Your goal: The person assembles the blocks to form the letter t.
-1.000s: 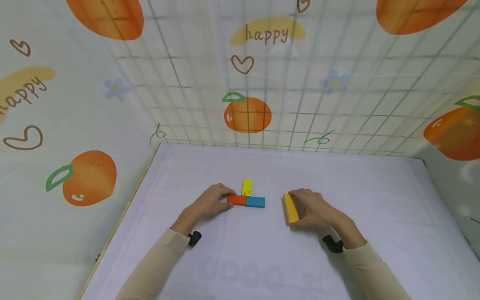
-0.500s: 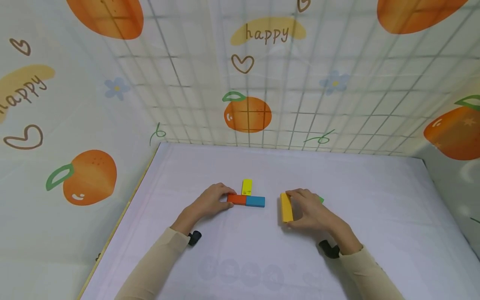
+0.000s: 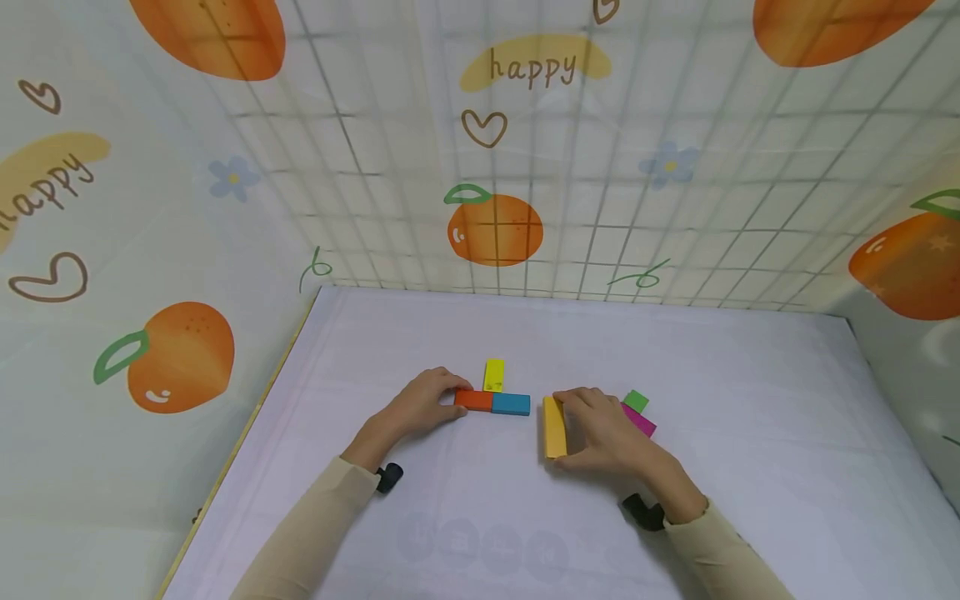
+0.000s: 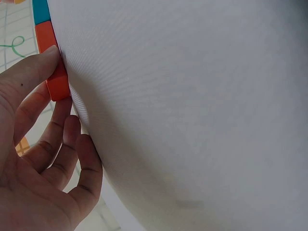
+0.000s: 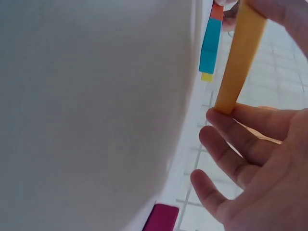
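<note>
My left hand [image 3: 416,406] pinches the left end of a red block [image 3: 475,401], thumb on the near side and fingers at the far side. A blue block [image 3: 512,405] lies end to end with the red one on the table. Just behind their joint lies a small bright yellow block [image 3: 494,375]. Held by its two ends, a longer yellow-orange block [image 5: 240,57] is in my right hand [image 3: 603,429], raised above the table to the right of the blue block. In the right wrist view its other fingers are spread below the block.
Partly behind the right hand, a magenta block [image 3: 640,420] and a green block [image 3: 636,401] lie on the white table [image 3: 720,367]. A patterned cloth wall [image 3: 390,208] rises at the back edge, with others at both sides.
My right hand has carried the yellow-orange block left, closer to the blue block. The green and magenta blocks have come into sight behind it. My left hand keeps its place.
</note>
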`<state>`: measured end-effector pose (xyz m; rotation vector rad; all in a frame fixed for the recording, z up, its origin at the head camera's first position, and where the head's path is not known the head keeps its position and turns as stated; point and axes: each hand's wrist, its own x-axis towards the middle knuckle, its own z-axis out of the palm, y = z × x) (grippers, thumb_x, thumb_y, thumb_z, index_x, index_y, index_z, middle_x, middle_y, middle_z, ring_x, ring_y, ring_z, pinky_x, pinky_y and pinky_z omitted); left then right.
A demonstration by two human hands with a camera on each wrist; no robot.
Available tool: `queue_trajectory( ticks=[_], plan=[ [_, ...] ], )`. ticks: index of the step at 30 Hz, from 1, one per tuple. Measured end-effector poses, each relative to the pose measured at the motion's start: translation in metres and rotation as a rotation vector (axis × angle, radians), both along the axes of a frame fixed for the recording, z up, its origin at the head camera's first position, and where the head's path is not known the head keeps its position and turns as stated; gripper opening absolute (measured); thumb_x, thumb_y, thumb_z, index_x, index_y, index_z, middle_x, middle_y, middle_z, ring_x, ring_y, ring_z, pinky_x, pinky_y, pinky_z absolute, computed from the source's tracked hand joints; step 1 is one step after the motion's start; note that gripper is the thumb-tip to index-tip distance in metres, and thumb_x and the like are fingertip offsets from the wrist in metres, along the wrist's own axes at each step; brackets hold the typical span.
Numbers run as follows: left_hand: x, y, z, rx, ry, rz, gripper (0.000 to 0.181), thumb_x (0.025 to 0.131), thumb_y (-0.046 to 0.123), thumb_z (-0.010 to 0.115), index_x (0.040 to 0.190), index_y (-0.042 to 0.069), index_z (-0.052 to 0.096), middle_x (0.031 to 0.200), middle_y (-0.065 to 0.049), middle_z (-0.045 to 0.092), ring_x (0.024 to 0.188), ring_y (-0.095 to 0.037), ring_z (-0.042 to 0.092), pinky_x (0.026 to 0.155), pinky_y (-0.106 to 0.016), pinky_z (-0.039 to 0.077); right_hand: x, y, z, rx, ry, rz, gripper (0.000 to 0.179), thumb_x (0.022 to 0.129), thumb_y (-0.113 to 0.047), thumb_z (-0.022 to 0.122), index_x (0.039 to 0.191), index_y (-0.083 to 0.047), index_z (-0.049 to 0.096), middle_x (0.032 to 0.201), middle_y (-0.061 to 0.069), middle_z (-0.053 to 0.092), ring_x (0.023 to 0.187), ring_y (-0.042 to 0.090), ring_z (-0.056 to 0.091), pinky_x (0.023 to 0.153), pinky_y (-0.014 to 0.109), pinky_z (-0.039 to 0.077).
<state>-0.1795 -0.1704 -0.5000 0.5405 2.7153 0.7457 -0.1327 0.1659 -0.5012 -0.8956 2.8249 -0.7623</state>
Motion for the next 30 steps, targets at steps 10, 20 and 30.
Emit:
queue_trajectory(
  ticks=[10,20,30],
  plan=[
    [0.000,0.001,0.001,-0.002,-0.001,0.003,0.037,0.089,0.024,0.078,0.125,0.020,0.070,0.118,0.001,0.061,0.108,-0.018,0.054,0.097,-0.038,0.047,0.000,-0.016,0.006,0.034,0.015,0.016,0.091,0.067,-0.055,0.087,0.138,-0.010,0.053,0.132,0.002,0.055,0.122,0.023,0.048,0.099,0.054,0.040],
    [0.001,0.001,0.002,-0.002,0.004,-0.003,0.037,0.089,0.024,0.078,0.125,0.019,0.070,0.119,0.000,0.061,0.110,-0.019,0.054,0.099,-0.040,0.046,-0.001,-0.036,0.008,0.030,0.051,0.060,0.090,0.067,-0.057,0.086,0.137,-0.010,0.054,0.132,0.001,0.054,0.120,0.021,0.047,0.098,0.049,0.040],
    [-0.001,0.000,0.001,-0.007,0.007,-0.016,0.036,0.089,0.024,0.078,0.124,0.019,0.070,0.117,0.001,0.062,0.108,-0.019,0.055,0.098,-0.038,0.046,-0.002,-0.054,0.011,0.040,0.061,0.109,0.092,0.069,-0.061,0.084,0.137,-0.008,0.054,0.131,0.004,0.054,0.119,0.023,0.047,0.096,0.048,0.040]
  ],
)
